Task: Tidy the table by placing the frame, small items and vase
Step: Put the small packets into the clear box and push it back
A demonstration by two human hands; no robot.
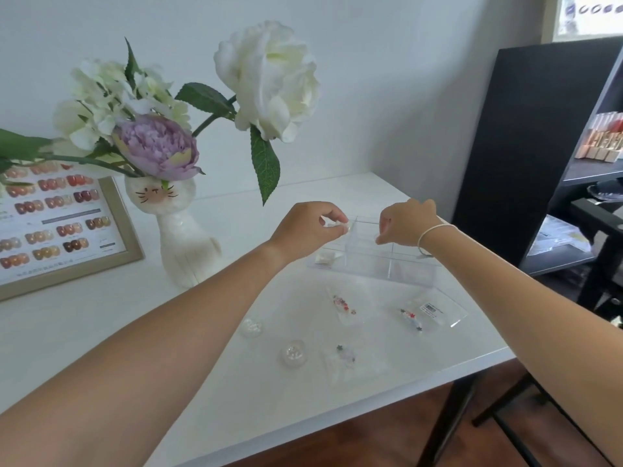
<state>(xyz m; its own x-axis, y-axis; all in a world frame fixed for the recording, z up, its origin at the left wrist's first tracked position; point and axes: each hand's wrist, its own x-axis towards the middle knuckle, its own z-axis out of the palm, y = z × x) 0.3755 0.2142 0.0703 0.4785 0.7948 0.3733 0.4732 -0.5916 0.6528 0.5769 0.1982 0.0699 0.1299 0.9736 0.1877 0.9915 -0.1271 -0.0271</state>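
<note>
1. Over the far left corner of the clear divided organiser [374, 254], the fingers [338, 221] of the left hand [308, 227] are pinched shut on a small pale item [337, 226]; what it is cannot be made out. A slack pinch could let it drop onto a divider edge and bounce out, or land in the wrong compartment.
2. The right hand [406, 224] is curled at the organiser's right side, fingers closed near the rim. Whether it grips the wall or holds something tiny, I cannot tell. A push here could slide the light box across the tabletop [101, 332].
3. One white piece [326, 258] already lies in the near left compartment.
4. Nearer the body, two small round pots [294, 352] and three clear packets [344, 303] of beads wait loose on the tabletop, directly under both forearms. A lowered arm could sweep them toward the near edge.
5. Left of the hands, the cat-shaped vase [178, 237] with its flowers looks top-heavy; the left elbow swinging outward could tip it onto the frame [124, 227] just beside it.
</note>
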